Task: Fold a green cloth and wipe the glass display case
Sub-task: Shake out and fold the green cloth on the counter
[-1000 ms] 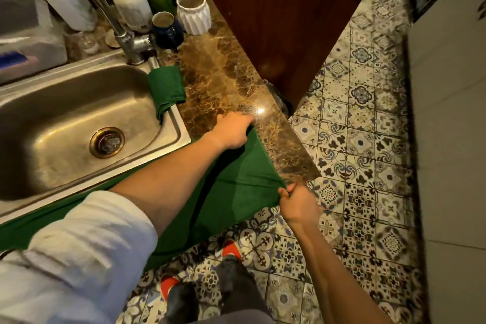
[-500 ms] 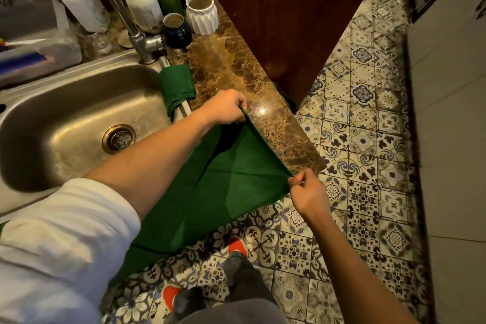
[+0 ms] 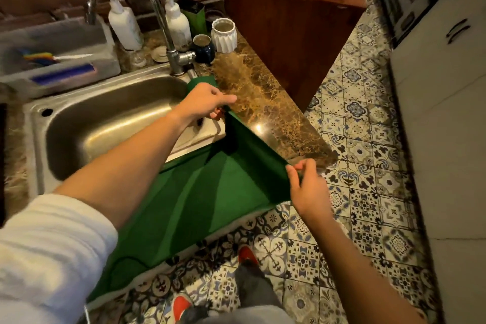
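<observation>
At far left a clear plastic organiser (image 3: 60, 60) sits behind the stainless steel sink (image 3: 105, 123), with two white pump bottles (image 3: 123, 26) and a chrome gooseneck tap (image 3: 163, 34) along the back edge. Right of the tap stand a small dark cup (image 3: 203, 47) and a white ribbed ceramic holder (image 3: 223, 35) on the brown marble counter (image 3: 265, 113).

The step in hand looks like the fold: the green cloth (image 3: 205, 197) is stretched between the two hands, not yet doubled over. The left hand (image 3: 205, 105), reaching across the sink's right rim, pinches the far corner of the cloth at the counter's edge. From there one edge of the fabric runs taut, down and to the right, to the right hand (image 3: 306, 189), which grips the near corner between thumb and fingers just off the counter's near end. The rest of the cloth falls away from that edge toward the person, draping over the counter front and under the left forearm.

Next, I judge, the two held corners need bringing together or across to the loose side, keeping the edge tight so the layers meet squarely. No glass display case is identifiable here, so wiping is some way off. Patterned floor tiles (image 3: 368, 192) fill the right.
</observation>
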The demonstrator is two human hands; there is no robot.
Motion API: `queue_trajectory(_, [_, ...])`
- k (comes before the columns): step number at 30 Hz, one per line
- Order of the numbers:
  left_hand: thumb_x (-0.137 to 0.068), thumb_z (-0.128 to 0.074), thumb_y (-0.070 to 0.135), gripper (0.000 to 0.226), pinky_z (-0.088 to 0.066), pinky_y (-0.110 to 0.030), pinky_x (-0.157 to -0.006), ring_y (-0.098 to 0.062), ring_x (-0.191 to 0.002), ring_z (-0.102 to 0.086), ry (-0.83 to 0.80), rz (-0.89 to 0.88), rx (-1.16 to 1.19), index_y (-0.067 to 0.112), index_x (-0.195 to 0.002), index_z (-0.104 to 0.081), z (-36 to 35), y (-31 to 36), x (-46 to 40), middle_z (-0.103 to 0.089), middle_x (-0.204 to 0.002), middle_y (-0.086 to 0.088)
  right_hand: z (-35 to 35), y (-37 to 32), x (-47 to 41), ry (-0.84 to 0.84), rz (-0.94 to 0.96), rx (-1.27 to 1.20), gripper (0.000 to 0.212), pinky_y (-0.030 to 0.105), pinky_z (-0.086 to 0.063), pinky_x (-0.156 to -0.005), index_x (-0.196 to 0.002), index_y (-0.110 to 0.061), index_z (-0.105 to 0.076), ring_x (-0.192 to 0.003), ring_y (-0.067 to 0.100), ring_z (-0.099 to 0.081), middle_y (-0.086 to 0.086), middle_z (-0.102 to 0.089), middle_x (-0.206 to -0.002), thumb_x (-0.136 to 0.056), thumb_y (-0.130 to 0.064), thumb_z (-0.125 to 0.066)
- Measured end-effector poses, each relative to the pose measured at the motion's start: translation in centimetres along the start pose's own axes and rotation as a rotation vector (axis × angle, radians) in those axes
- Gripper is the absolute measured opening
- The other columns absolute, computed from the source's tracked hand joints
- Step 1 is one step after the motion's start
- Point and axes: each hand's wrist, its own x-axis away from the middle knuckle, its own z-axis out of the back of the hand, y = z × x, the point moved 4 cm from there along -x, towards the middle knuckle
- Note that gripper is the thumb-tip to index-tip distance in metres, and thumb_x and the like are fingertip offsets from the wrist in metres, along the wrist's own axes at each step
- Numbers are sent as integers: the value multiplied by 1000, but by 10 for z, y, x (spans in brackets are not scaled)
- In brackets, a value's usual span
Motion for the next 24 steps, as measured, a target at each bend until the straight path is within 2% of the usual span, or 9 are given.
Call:
queue_trajectory(2, [-85,-75,17,24,-47,-21,-44,-10,-45,-54,49,-15,6,8,-64,-67,14,-6,13,-57,-58,-7,-5,-15,15,-22,-30,-15,29,11,-42,-41,-102,-28,-43,-58,5,-60,-6,-62,-74,-94,-53,-56])
queue_trajectory(4, [-85,-70,1,26,-46,-19,-43,-5,-43,-55,103,-25,3,10,-61,-65,28,-11,28,-59,-61,-6,-13,-29,30,-62,-59,-8,35,22,-49,-49,-103,-30,-47,-61,8,-62,-7,-62,-79,-87,-58,-61])
queue_trajectory(6, [-83,-66,-6,28,-52,-27,-54,-12,-57,-59,139,-23,18,11,-62,-64,42,-17,43,-59,-65,-6,-23,-44,46,-78,-41,5,30,27,-49,-55,-99,-28,-53,-63,9,-62,-5,-64,-79,-83,-53,-62])
queue_trajectory(8, [-85,-62,-8,25,-56,-41,-70,-25,-72,-60,149,-1,70,10,-67,-63,54,-24,57,-59,-72,-10,-32,-59,60,-78,16,4,19,24,-45,-54,-90,-25,-57,-61,8,-59,-4,-65,-75,-83,-43,-62])
queue_trajectory(10, [-88,-56,-10,25,-59,-44,-69,-27,-72,-60,156,22,120,9,-72,-60,70,-35,73,-57,-73,-11,-43,-77,77,-72,83,-17,13,21,-39,-50,-79,-26,-55,-55,6,-54,-6,-62,-67,-83,-36,-63])
queue_trajectory(14, [-90,-50,-12,23,-61,-37,-59,-24,-66,-62,194,32,172,8,-83,-60,108,-62,101,-57,-76,-12,-70,-112,108,-122,190,-40,12,18,-37,-52,-79,-28,-58,-53,4,-50,-7,-53,-55,-85,-31,-68])
queue_trajectory(17, [-86,-55,-13,22,-58,-42,-76,-29,-82,-61,248,28,104,3,-96,-68,137,-86,116,-61,-85,-15,-89,-136,126,-150,272,-43,10,13,-36,-54,-82,-29,-62,-52,2,-50,-8,-50,-49,-85,-28,-71])
queue_trajectory(19, [-85,-54,-13,26,-58,-40,-74,-27,-83,-62,277,44,104,6,-94,-69,153,-102,130,-62,-84,-12,-103,-151,137,-162,321,-34,6,11,-35,-52,-84,-26,-67,-53,1,-52,-8,-51,-48,-85,-29,-72])
queue_trajectory(24, [-87,-53,-12,29,-56,-27,-65,-16,-73,-61,338,85,95,12,-93,-70,186,-140,160,-64,-88,-10,-137,-184,163,-178,424,-9,16,32,-48,-58,-91,-21,-72,-51,8,-54,-5,-53,-46,-88,-36,-68])
